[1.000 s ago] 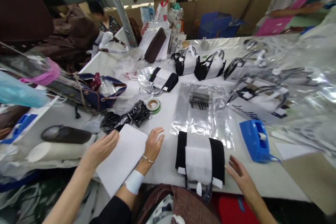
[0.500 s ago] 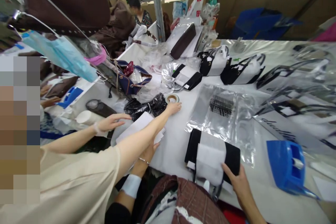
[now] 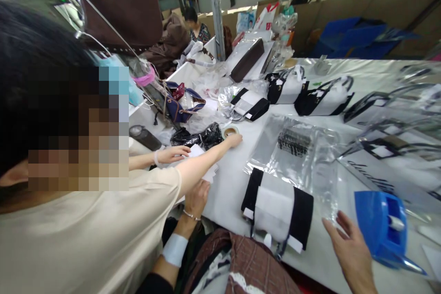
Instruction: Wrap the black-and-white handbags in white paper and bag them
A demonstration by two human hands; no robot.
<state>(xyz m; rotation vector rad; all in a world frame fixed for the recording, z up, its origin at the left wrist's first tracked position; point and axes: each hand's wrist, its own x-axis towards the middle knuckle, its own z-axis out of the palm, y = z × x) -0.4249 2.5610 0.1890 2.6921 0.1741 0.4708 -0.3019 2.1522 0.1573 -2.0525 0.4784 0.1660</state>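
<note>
A black handbag (image 3: 299,211) with a white wrap round its middle lies on the table in front of me. To its right, my right hand (image 3: 351,248) is open and holds nothing, its fingers apart beside the blue tape dispenser (image 3: 381,225). My left hand (image 3: 197,198), with a bracelet and a white patch at the wrist, has its fingers closed at the edge of the white papers (image 3: 209,175). A co-worker's arm (image 3: 206,158) partly covers the papers. Behind the handbag, clear plastic bags (image 3: 265,147) lie flat with a black-printed bundle (image 3: 294,141) on top.
The co-worker (image 3: 113,225) leans in from the left, one hand at a tape roll (image 3: 230,131). Wrapped black handbags (image 3: 251,103) stand at the back, more at the right. Black plastic (image 3: 196,137), a dark bottle (image 3: 144,138) and a blue bag (image 3: 184,105) lie to the left.
My right hand has let go of the black handbag and moved right. The co-worker has leaned further in, the head now in view. My left hand's fingers have drawn together.
</note>
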